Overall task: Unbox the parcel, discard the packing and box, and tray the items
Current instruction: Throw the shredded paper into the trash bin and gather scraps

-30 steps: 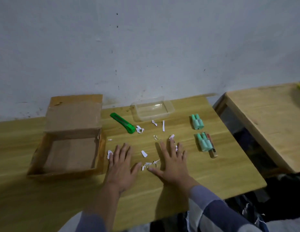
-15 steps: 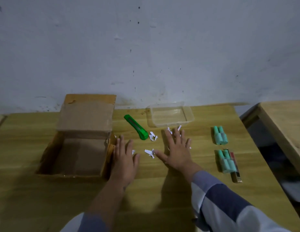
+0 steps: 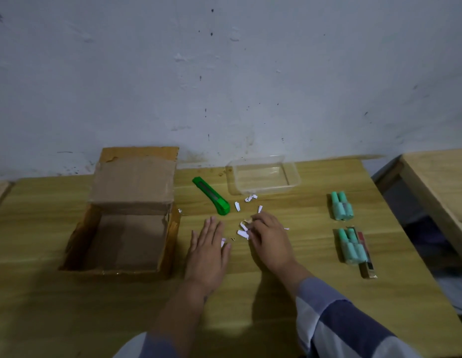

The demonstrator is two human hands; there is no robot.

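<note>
The person's bare left hand (image 3: 208,250) and bare right hand (image 3: 269,239) carry no gloves or rings. A soft fabric sleeve with broad grey-blue and white stripes (image 3: 340,321) covers the right forearm at five o'clock; a plain grey-blue pushed-up sleeve (image 3: 157,346) sits at six o'clock.

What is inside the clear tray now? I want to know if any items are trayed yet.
Nothing shows inside the clear tray; the table shows through it. Both green item packs lie outside it.
</note>
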